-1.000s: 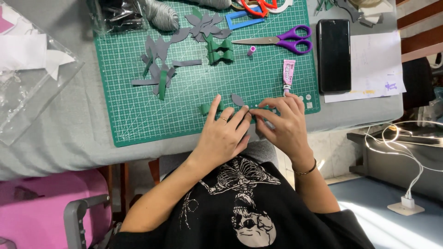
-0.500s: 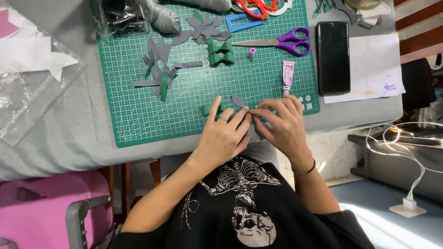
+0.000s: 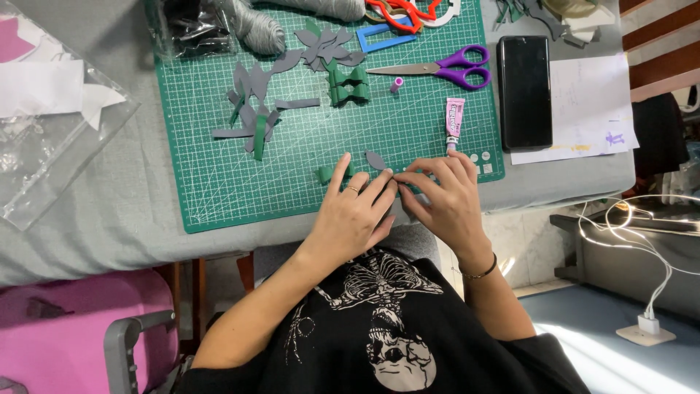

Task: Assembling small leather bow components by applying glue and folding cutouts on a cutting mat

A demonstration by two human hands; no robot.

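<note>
My left hand [image 3: 355, 211] and my right hand [image 3: 445, 201] meet at the near edge of a green cutting mat [image 3: 219, 175], fingertips pinched together on a small grey foam leaf piece [image 3: 376, 160]. A small green foam strip [image 3: 326, 174] pokes out beside my left hand's fingers. A pink glue tube [image 3: 453, 120] lies just beyond my right hand, its pink cap [image 3: 397, 85] farther up the mat. Grey and green foam cutouts [image 3: 251, 109] and a green foam bow [image 3: 348, 85] lie on the mat's far half.
Purple-handled scissors [image 3: 441, 68] and a black phone [image 3: 525, 91] lie at the right, on and beside white paper [image 3: 587, 109]. A clear plastic bag [image 3: 51, 124] with white paper sits left. Grey yarn [image 3: 259, 29] lies at the top. A pink chair [image 3: 73, 321] stands below left; white cables [image 3: 642, 241] run right.
Both hands stay pinched on the small piece at the mat's edge; only the fingers have shifted slightly. The view has drifted a little.
</note>
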